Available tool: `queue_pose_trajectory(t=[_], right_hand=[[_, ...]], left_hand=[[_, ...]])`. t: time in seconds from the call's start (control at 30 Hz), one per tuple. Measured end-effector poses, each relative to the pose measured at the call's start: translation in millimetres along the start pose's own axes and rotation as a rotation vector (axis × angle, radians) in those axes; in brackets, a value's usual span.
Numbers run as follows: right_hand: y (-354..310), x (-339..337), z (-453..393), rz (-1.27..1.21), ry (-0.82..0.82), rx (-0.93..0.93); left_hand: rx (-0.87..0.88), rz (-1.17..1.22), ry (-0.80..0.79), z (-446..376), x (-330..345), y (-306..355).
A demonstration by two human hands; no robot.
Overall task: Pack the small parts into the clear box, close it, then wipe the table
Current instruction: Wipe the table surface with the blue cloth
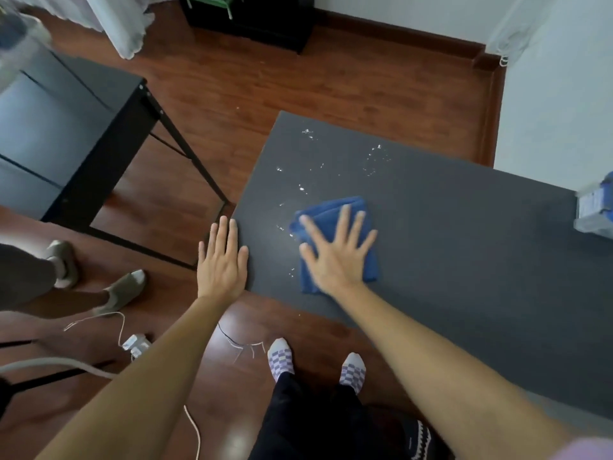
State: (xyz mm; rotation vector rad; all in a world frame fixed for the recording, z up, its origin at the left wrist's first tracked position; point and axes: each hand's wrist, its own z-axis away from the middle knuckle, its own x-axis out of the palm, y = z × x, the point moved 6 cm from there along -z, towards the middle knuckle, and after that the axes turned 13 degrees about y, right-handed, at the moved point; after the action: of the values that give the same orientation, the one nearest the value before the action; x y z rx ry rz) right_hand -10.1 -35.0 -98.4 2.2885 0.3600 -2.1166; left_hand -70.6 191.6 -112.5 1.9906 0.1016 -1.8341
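A folded blue cloth [335, 210] lies on the dark grey table [464, 244] near its left end. My right hand [335, 250] presses flat on the cloth, fingers spread wide. My left hand [222, 257] rests flat at the table's left corner, fingers straight and together, holding nothing. White specks and smears [308, 161] dot the tabletop beyond and left of the cloth. The clear box [595, 207], with blue contents, sits at the table's right edge, partly cut off by the frame.
A second black table [66, 127] stands to the left across a strip of wood floor. Another person's feet [96, 277] are at the left. Cables and a white adapter [136, 346] lie on the floor near my socked feet [282, 360].
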Motion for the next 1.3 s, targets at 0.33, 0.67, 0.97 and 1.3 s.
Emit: queue_pose_trajectory(t=[0.33,0.67,0.97,1.3], right_hand=[[127,-29,67,0.051,-0.115,0.201],[-58,15,-25,0.039,0.023,0.005],[125,-33,76,0.079,-0.071,0.37],[-94,11,47,-0.002,0.038,-0.034]], left_hand=[[0.02,0.061,-0.001,4,-7,7],[0.051,0.069,0.0,4,-3,6],[0.02,0.114,-0.021,4,-6,7],[-0.059,0.35,-0.037,0,-11,0]])
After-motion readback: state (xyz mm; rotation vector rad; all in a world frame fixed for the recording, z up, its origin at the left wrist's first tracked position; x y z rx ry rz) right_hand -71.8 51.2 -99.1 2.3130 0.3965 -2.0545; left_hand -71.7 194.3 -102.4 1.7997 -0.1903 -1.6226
